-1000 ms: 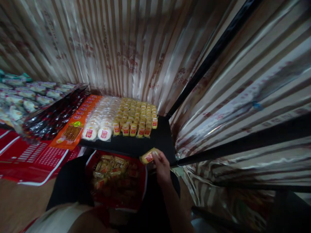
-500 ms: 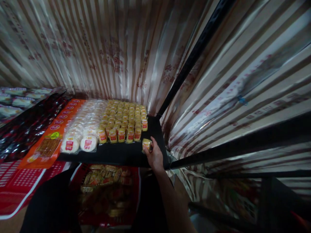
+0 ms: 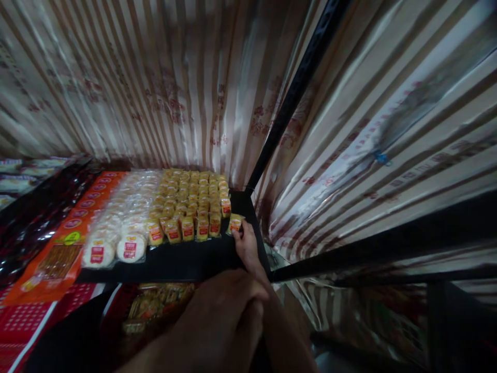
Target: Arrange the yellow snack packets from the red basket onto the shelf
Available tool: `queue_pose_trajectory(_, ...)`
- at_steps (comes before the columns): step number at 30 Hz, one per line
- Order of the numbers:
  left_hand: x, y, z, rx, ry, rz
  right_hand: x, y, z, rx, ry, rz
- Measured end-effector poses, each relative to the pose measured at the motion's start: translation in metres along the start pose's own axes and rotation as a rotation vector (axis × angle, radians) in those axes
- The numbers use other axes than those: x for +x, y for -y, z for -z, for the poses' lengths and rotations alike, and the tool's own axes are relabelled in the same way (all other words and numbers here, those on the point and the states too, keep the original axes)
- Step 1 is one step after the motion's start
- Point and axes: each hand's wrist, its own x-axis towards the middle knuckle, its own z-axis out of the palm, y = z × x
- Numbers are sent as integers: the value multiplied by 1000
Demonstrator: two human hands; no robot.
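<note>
My right hand (image 3: 247,242) pinches a small yellow wrapped cake (image 3: 235,223) by its right side. This cake stands at the front right end of several tight rows of matching wrapped cakes (image 3: 188,228), on a black shelf (image 3: 171,263). My left hand (image 3: 233,300) is close to the camera, back upward, in front of my right forearm. Its fingers curl downward, and whatever they hold is hidden. Below it, a red basket (image 3: 110,305) contains more yellow wrapped packs (image 3: 149,305), partly covered by my left arm.
Left of the cakes lie rows of round white wrapped biscuits (image 3: 132,247), an orange snack packet (image 3: 58,259) and dark shiny packets (image 3: 42,212). A black post (image 3: 279,119) rises at the shelf's back corner. Striped plastic sheeting (image 3: 186,103) hangs behind and at right.
My right hand has moved the wrapped cake forward, closer to the row's end. My left hand has come up into view from below, over the basket.
</note>
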Motion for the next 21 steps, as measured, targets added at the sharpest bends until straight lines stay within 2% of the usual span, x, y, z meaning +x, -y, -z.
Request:
queue_pose_trajectory(4,44,38,-1,204,41,89,25,4,-15,-3,17,-1)
queue_pose_trajectory(9,59,73,-24,299,96,119,36,9,-24,-69,55,35)
queue_pose_trajectory(18,63,96,-47,299,89,126,33,11,-35,-151,80,95)
queue_pose_trajectory(21,63,99,-49,312,41,103,31,13,-36,-198,93,119)
